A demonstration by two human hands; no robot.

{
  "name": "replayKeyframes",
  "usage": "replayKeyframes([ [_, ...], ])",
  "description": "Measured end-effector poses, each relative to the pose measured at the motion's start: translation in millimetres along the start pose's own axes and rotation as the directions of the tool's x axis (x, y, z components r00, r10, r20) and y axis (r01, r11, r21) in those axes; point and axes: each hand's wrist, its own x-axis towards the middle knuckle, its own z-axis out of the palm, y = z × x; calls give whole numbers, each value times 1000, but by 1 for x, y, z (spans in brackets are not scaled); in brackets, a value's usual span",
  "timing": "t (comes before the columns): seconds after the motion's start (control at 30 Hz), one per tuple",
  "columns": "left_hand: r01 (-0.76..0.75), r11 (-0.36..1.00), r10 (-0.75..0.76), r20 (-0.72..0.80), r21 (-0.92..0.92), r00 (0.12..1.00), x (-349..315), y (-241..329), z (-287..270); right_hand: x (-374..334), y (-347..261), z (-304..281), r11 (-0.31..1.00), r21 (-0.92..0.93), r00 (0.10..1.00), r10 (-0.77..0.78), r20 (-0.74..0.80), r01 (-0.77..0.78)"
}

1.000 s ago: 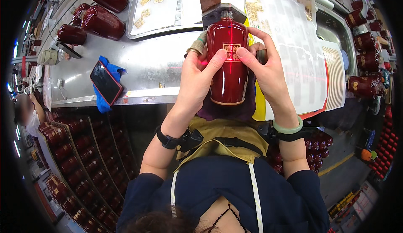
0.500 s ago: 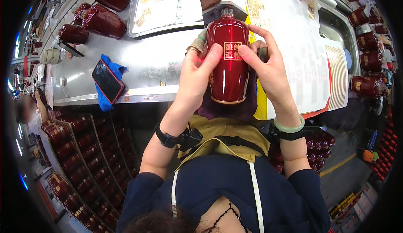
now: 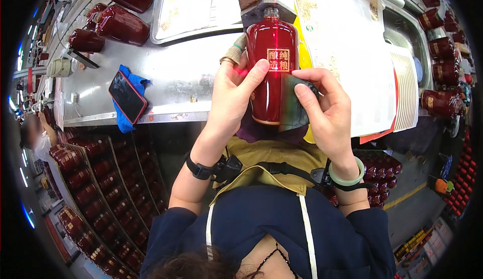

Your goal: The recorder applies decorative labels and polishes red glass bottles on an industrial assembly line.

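A glossy dark-red glass bottle [image 3: 265, 90] lies in front of me, its clear neck pointing away. A square gold-framed decal [image 3: 278, 60] sits on its upward side. My left hand [image 3: 227, 92] grips the bottle's left side, thumb on top near the decal; finger covers show on its fingers. Between the fingers and thumb of my right hand [image 3: 329, 110] is a thin, dark-green flat scraper-like piece [image 3: 293, 105], somewhat blurred. Its edge is against or just beside the bottle's lower right side. Dark purple cloth [image 3: 254, 132] lies under the bottle's base.
A dark angular block [image 3: 254, 15] stands behind the bottle neck. At left are a metal tray of sheets [image 3: 158, 35], red bottles [image 3: 123, 25] and a phone [image 3: 128, 97] on blue cloth. White decal sheets [image 3: 347, 52] cover the right side. Racks of bottles [image 3: 105, 181] stand below left.
My right hand has left the decal and moved down and right, bringing the dark-green piece to the bottle's lower right side. My left hand still holds the bottle.
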Motion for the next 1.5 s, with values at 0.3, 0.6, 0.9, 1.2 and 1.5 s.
replayKeyframes([
  [0.3, 9, 1000, -9, 0, -6, 1000, 0, -1, 1, 1, 4, -2, 996, -91, 1000, 10, -12, -11],
  [0.6, -9, 1000, 9, -27, 1, 1000, -1, -2, 1, 0, 6, 2, 966, -243, 993, -107, -52, 91],
  [0.9, -12, 1000, 12, -4, 11, 1000, 1, 1, -3, 0, 4, 4, 956, -273, 990, -128, -58, 108],
  [1.2, -13, 999, 17, -93, 44, 996, -1, 9, -15, 16, 14, -36, 966, 250, 972, -9, -234, 69],
  [1.5, -14, 1000, 15, -25, 26, 1000, -4, 3, -1, 2, 1, -6, 996, 78, 995, -38, -95, 45],
])
